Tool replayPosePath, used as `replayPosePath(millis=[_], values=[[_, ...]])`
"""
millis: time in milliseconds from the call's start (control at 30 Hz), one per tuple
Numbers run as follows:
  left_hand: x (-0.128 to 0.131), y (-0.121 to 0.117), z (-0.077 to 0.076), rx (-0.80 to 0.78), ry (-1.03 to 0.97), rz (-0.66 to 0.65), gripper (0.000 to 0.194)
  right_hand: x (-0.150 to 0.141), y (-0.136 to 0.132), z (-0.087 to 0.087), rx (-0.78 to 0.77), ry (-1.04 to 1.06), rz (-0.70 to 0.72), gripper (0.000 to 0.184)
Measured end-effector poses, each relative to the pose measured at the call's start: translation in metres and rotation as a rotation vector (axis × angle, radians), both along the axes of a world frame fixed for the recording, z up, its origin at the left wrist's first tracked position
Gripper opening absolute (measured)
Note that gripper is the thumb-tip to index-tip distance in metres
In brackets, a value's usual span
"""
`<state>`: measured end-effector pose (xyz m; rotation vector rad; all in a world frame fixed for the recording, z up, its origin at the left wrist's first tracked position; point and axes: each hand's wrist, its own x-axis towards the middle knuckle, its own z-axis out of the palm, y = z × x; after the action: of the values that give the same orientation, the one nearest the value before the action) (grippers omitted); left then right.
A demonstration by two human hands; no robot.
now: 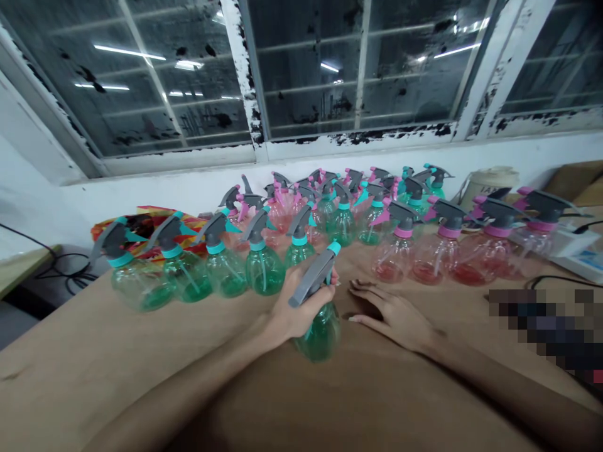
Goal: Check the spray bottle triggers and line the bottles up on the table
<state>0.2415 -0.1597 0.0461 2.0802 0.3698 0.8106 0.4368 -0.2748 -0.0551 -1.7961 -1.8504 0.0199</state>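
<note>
My left hand [294,307] is wrapped round the neck of a green spray bottle [320,336], which tilts a little and has a grey head with a turquoise nozzle. Resting beside it on the table, my right hand [389,314] has its fingers apart and holds nothing. Beyond my left hand stands a row of several clear bottles with green bottoms [228,276] and turquoise collars. On the right, past my right hand, is a row of several reddish bottles [433,260] with pink collars. The left fingertips are partly hidden behind the sprayer head.
More pink and turquoise spray bottles [325,188] crowd together against the wall under the windows. A red and yellow bag [151,220] lies behind the left row. At the right are a pale bucket [492,179], a cardboard box [577,179] and a white power strip [579,257].
</note>
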Motion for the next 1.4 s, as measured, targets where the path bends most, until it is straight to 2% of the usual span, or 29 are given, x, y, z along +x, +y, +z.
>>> replayPosePath(millis=[267, 567, 767, 1100, 1300, 1400], values=[[0.003, -0.006, 0.001, 0.012, 0.011, 0.041, 0.025, 0.000, -0.001, 0.000, 0.003, 0.020, -0.008, 0.055], [0.006, -0.009, -0.007, 0.116, -0.044, 0.107, 0.037, 0.003, -0.001, -0.005, -0.055, -0.017, -0.002, 0.058], [0.006, -0.012, -0.004, 0.092, -0.046, 0.119, 0.038, 0.002, -0.002, -0.005, -0.069, -0.006, -0.007, 0.059], [0.001, -0.006, -0.001, 0.108, -0.004, 0.020, 0.018, 0.002, -0.003, -0.005, -0.072, 0.010, -0.005, 0.057], [0.000, -0.006, 0.002, 0.100, -0.043, 0.006, 0.004, 0.003, -0.003, -0.006, -0.073, 0.004, -0.002, 0.057], [-0.001, -0.004, 0.002, 0.113, -0.034, 0.000, 0.004, 0.002, -0.003, -0.005, -0.078, -0.002, -0.005, 0.058]])
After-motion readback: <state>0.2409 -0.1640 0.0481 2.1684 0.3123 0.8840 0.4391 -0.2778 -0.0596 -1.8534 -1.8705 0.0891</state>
